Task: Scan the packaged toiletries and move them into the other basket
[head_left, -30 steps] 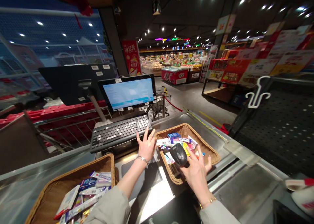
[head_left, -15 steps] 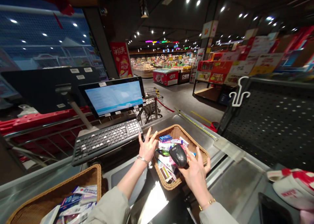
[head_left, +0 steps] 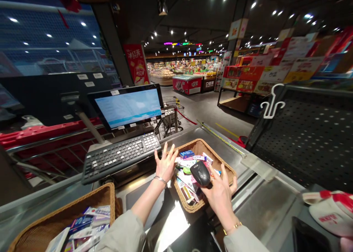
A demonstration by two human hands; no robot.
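My left hand [head_left: 165, 164] is raised with fingers spread apart at the left rim of a wicker basket [head_left: 226, 164] full of small packaged goods [head_left: 187, 163], holding nothing. My right hand [head_left: 220, 193] grips a black handheld barcode scanner [head_left: 200, 173] over the same basket, scanner head tipped toward the packets. A black keyboard [head_left: 121, 156] lies just left of my left hand, beneath a lit till screen [head_left: 129, 106].
A second wicker basket [head_left: 59, 217] with packets sits at lower left on the steel checkout counter [head_left: 264, 204]. A white and red cap [head_left: 329, 211] lies at far right. A black perforated panel [head_left: 311, 141] stands to the right; a shopping trolley [head_left: 171, 114] stands beyond the till.
The view swung to the right over the second. Both hands kept their poses over the basket, the left fingers spreading a little wider.
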